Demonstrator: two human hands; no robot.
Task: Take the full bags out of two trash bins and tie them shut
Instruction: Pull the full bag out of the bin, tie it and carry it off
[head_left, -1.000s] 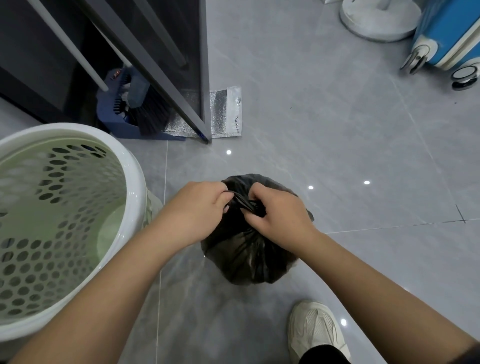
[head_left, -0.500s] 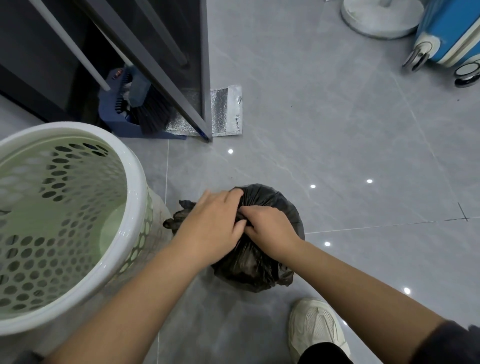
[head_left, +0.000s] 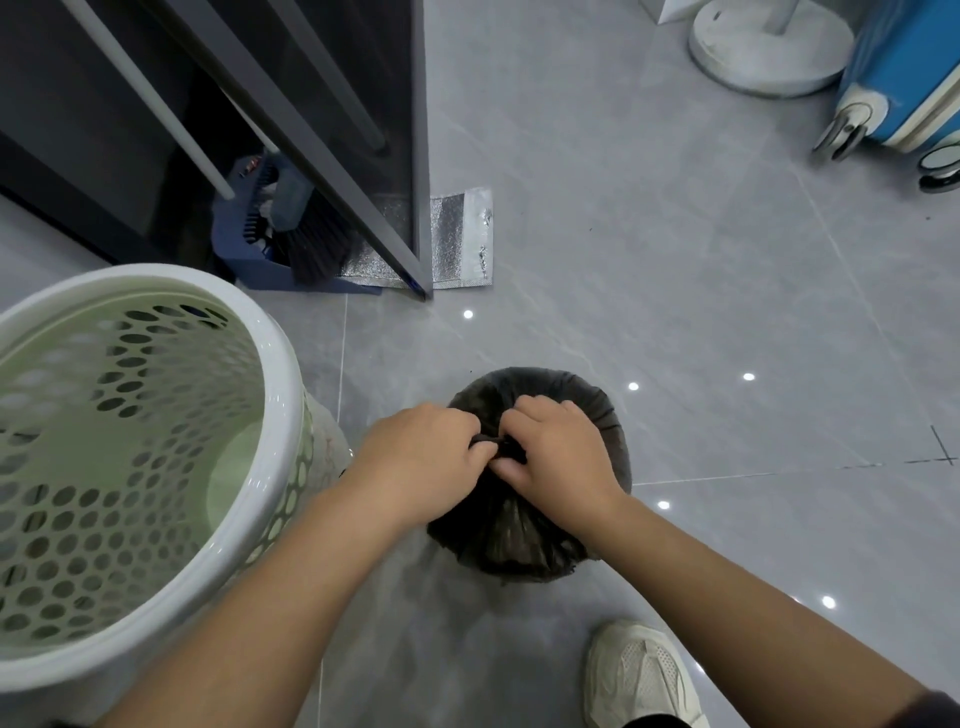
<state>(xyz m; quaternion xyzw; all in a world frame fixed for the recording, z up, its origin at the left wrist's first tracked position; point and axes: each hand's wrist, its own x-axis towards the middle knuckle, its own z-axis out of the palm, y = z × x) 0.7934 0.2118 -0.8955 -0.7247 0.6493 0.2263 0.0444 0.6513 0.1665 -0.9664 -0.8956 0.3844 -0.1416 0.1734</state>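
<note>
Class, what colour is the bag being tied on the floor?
Black, seen in the head view: the bag.

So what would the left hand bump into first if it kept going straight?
The left hand points across at the twisted top of the black bag, which it is pinching; just past that, probably the right hand.

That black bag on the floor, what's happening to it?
A person is tying the black bag shut. It sits full on the grey floor, and both hands pinch the gathered, twisted top of it: the left hand on one side, the right hand on the other. The white and green bin stands just to the left with no bag inside.
</note>
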